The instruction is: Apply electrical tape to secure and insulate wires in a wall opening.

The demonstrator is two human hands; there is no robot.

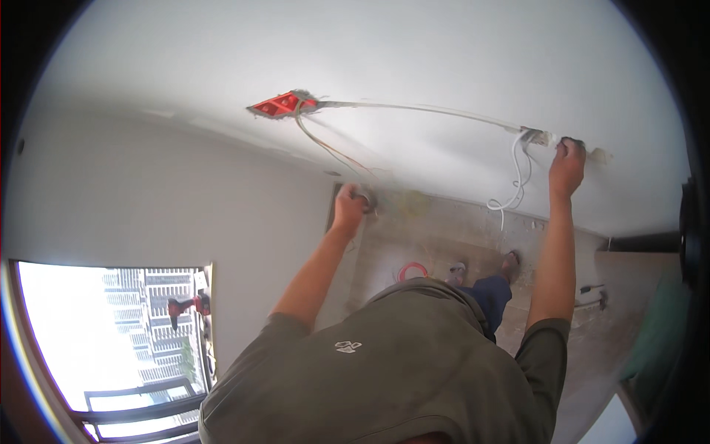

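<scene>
My right hand (567,169) is raised to the white wall, its fingers pinched at a rough cut-out at the right end of a narrow groove (421,109). What they grip is too small to make out. Beside it, a looped white cable (515,174) hangs from the cut-out. My left hand (346,210) is closed round a small round object (365,200) with a dark rim, held away from the wall. Above that hand, a red electrical box (283,106) is set in the wall at the groove's left end. Thin loose wires (325,145) dangle from it.
At left, a red and black cordless drill (185,305) rests by the window (96,318). A red coil (413,271) lies on the dusty floor (444,244) near my feet. A dark-handled tool (590,288) lies further right, and green material (654,325) is at the right edge.
</scene>
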